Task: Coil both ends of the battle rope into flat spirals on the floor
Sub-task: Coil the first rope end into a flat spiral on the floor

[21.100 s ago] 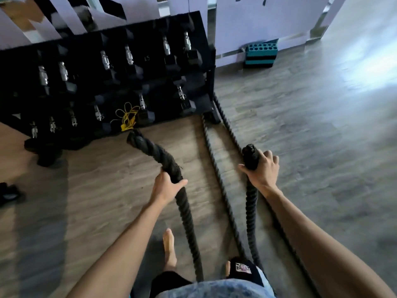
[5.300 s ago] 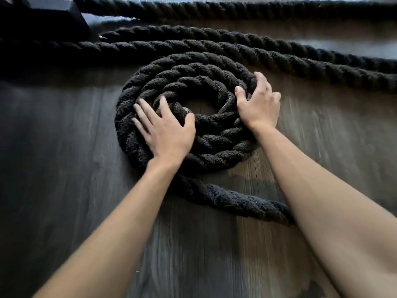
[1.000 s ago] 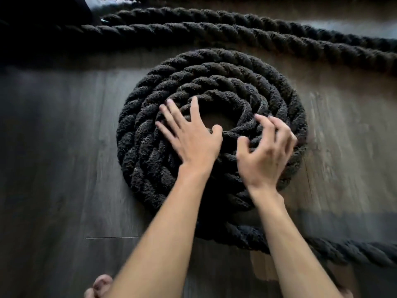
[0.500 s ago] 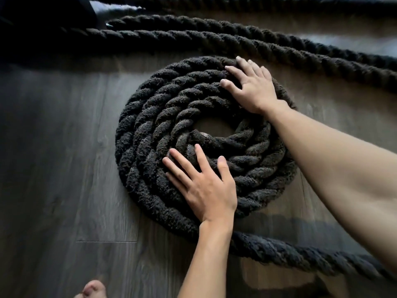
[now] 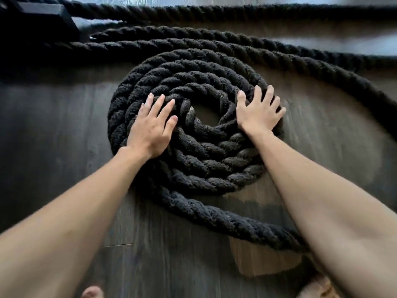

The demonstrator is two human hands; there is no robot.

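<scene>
- On the dark wood floor (image 5: 53,147), directly below my head, lies the spiral (image 5: 193,117) formed from one end of the battle rope (image 5: 236,41) — about four turns, packed side by side around a small bare centre.
- My left hand (image 5: 152,125) rests flat on the left side of the spiral, fingers spread, pressing down and clasping nothing.
- My right hand (image 5: 260,112) lies on the right side, fingers splayed over the outer turns and curling slightly over their edge; it too presses rather than grips.
- The free run of rope (image 5: 225,218) leaves the spiral at the lower left and passes to the right under my right forearm. Two further runs lie straight along the top of the view, just beyond the spiral, leading toward a black block (image 5: 43,14) at the upper left.
- Risk 1: if I turn the spiral by friction alone, my palms may slip and the inner turns could shift against each other, opening gaps or widening the centre.
- Risk 2: the rope is thick and looks stiff — uneven pressure could let an outer turn ride up over its neighbour, so the coil would no longer lie flat.
- Risk 3: the free run sits beneath my forearm; leaning on it would drag against the feed and pull the spiral out of round.
- Risk 4: a growing spiral may crowd the straight runs above it.
- I judge this first spiral well advanced. No second spiral shows here.
</scene>
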